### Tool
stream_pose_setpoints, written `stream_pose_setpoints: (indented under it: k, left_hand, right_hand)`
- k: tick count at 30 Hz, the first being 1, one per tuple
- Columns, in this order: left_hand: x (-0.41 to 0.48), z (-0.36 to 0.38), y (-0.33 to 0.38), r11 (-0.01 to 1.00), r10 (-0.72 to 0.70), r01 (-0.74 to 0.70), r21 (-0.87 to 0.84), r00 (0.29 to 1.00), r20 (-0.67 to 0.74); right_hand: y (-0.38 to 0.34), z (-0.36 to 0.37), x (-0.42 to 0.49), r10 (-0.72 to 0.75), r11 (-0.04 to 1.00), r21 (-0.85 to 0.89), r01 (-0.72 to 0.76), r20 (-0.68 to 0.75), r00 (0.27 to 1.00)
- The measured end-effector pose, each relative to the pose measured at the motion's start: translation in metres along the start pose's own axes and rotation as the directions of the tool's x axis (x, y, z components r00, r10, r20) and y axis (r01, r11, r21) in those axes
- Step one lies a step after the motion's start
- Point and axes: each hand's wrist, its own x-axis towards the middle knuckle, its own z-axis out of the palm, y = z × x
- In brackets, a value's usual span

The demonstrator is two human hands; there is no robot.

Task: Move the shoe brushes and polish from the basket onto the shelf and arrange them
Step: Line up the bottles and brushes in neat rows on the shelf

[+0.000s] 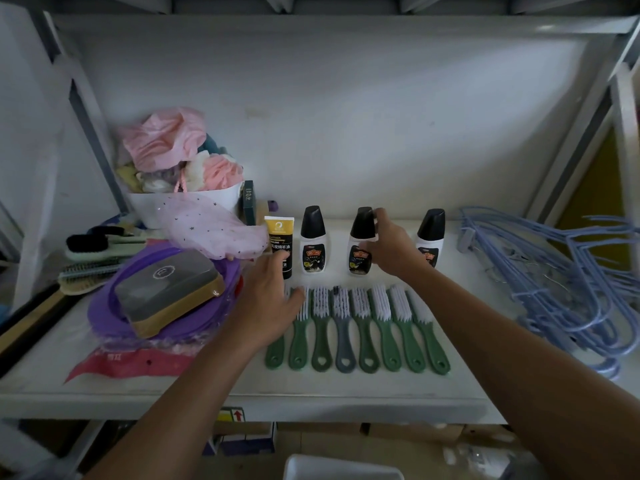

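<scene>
Several shoe brushes (360, 327) lie side by side on the white shelf (311, 393), green handles toward me, one of them grey (343, 337). Behind them stand three black-capped polish bottles (313, 240) (429, 233) and a yellow-and-black tube (280, 233). My right hand (391, 247) holds the middle bottle (360, 237), fingers round its cap and body. My left hand (270, 299) lies flat with straight fingers over the leftmost brush heads, in front of the tube. A white basket rim (343, 467) shows at the bottom edge.
At the left, a purple pile carries a grey-and-gold box (169, 289), with a white tub of pink cloths (183, 168) behind it and other brushes (97, 251) beside it. Blue hangers (561, 282) fill the shelf's right end.
</scene>
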Motion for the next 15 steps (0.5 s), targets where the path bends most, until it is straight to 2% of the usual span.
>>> stream_pose_setpoints:
  k: [9,15]
  left_hand:
    - [0.000,0.001,0.000,1.000,-0.022,0.022,0.011,1.000,0.021]
    - [0.004,0.003,-0.003,0.995,-0.050,0.051,-0.085,0.999,0.014]
  right_hand:
    - [0.022,-0.013,0.003,0.024,0.996,-0.084,-0.019,0.051,0.998]
    - [0.023,-0.008,-0.002,0.050,0.990,0.132,-0.055,0.039,0.998]
